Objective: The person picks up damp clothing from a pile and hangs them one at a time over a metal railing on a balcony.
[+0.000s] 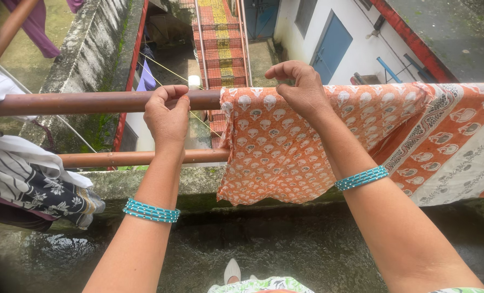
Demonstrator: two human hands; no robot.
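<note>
Nearest to us, at the bottom edge, we see a white shoe toe on the wet, dark concrete floor and a strip of green floral fabric that we are wearing. From there our two forearms rise, each with a stack of teal bangles.

Our left hand is curled shut around the upper brown metal rail, just beside the cloth's left edge; it grips the bar and no fabric. Our right hand rests on top of the orange cotton cloth with a white leaf print, fingers bent and pinched down on the folded top edge where it lies over the same rail. The cloth hangs down in front of the lower brown rail and spreads away to the right into a broad patterned border.

To do this well, we judge it best to keep the left hand as an anchor and let the right draw the top edge flat along the bar, so the fold sits evenly and the left corner does not bunch or slip.

At the left, black-and-white leaf-print laundry hangs over the lower rail. Beyond the mossy parapet, well below, lie a red and yellow tiled stairway and a white building with blue doors.
</note>
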